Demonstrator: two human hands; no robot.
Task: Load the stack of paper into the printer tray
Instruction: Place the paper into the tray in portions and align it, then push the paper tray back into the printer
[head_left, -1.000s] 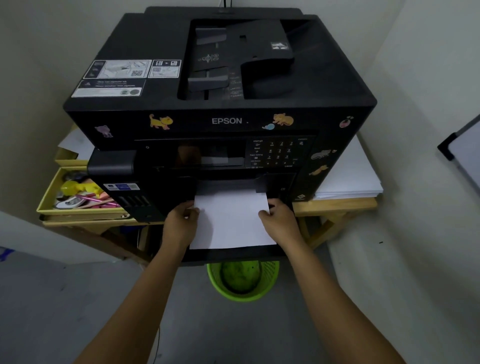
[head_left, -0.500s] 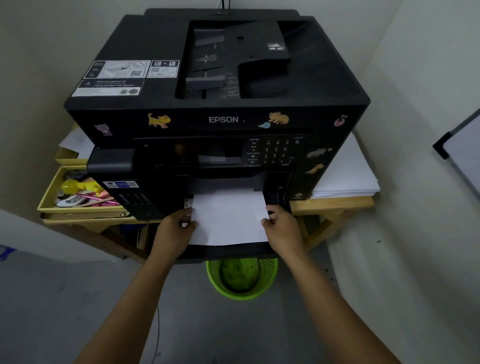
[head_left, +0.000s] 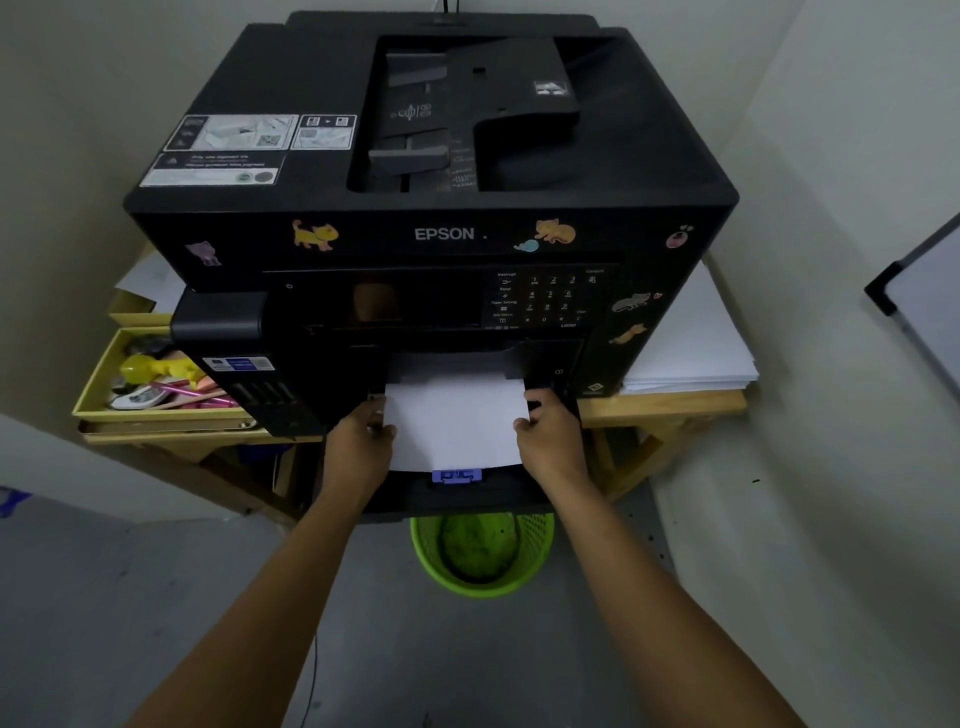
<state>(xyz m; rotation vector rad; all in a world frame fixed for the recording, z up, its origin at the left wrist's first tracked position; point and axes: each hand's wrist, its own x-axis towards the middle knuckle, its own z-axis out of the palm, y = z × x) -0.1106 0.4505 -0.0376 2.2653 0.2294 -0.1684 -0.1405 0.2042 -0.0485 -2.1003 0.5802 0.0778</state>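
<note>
A black Epson printer (head_left: 441, 234) stands on a wooden table. Its pulled-out paper tray (head_left: 467, 496) juts toward me at the bottom front. A white stack of paper (head_left: 454, 423) lies in the tray, its far end under the printer body. My left hand (head_left: 358, 441) grips the stack's left edge and my right hand (head_left: 550, 436) grips its right edge. A blue paper guide (head_left: 457, 475) shows at the stack's near edge.
Another pile of white paper (head_left: 691, 353) lies on the wooden table (head_left: 660, 408) right of the printer. A yellow box of small items (head_left: 156, 379) sits at the left. A green waste basket (head_left: 480, 553) stands on the floor under the tray. A whiteboard edge (head_left: 914, 291) is at right.
Both hands have pushed the paper stack farther into the tray under the printer. The blue guide at the stack's near edge has come into view.
</note>
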